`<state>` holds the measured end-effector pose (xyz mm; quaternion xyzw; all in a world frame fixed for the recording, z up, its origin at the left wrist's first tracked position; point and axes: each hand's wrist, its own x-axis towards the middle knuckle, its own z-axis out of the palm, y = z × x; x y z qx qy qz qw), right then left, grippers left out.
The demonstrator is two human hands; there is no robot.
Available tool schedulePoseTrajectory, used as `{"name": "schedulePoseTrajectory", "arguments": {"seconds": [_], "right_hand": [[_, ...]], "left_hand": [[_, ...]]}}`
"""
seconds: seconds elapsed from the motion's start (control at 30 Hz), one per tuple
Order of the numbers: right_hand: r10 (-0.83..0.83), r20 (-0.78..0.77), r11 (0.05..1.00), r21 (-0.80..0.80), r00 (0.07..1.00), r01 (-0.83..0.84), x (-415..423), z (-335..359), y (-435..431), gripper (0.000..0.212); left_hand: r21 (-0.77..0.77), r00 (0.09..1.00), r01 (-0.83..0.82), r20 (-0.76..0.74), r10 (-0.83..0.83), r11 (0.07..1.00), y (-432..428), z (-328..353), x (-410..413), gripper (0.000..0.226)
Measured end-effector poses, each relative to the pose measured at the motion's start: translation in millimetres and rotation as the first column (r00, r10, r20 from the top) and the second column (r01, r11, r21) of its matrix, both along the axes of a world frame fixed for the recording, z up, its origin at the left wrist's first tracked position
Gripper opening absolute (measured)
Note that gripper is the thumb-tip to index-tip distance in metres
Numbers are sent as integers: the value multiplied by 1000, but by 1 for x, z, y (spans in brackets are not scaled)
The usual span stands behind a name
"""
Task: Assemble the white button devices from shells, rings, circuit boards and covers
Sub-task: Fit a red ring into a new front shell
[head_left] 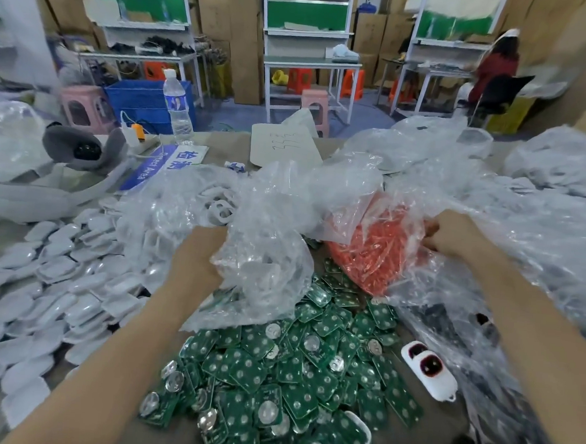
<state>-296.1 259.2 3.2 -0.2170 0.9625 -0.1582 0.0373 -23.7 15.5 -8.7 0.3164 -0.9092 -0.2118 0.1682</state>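
Gripping crinkly clear bag (380,227) of orange bits: right hand (455,237); left hand (202,247) buried under plastic (265,254), grip unclear.

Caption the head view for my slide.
Right hand holds a bag of orange parts beside green circuit boards; white shells lie left.

Left grip (198,253), right grip (455,237) outstretched

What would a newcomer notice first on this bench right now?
The heap of green circuit boards in the near centre, many with round silver discs, draws the eye first. Just behind it sits a clear bag of orange parts, gripped at its right side by the right hand. To the left spreads a wide field of white shells.
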Motion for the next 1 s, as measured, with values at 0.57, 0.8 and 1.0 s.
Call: {"name": "schedulePoseTrajectory", "arguments": {"seconds": [0.57, 0.8, 1.0], "right_hand": [[199, 58, 618, -782, 978, -80, 151, 10, -22, 23], [300, 196, 633, -773, 934, -42, 177, -39, -39, 35], [293, 190, 561, -828, 937, -7, 182, -42, -40, 29]], "left_hand": [[727, 865, 397, -501, 36, 560, 93, 4, 10, 19], [786, 851, 416, -514, 109, 457, 77, -35, -3, 20], [825, 852, 427, -505, 142, 371, 76, -46, -3, 25]]}}
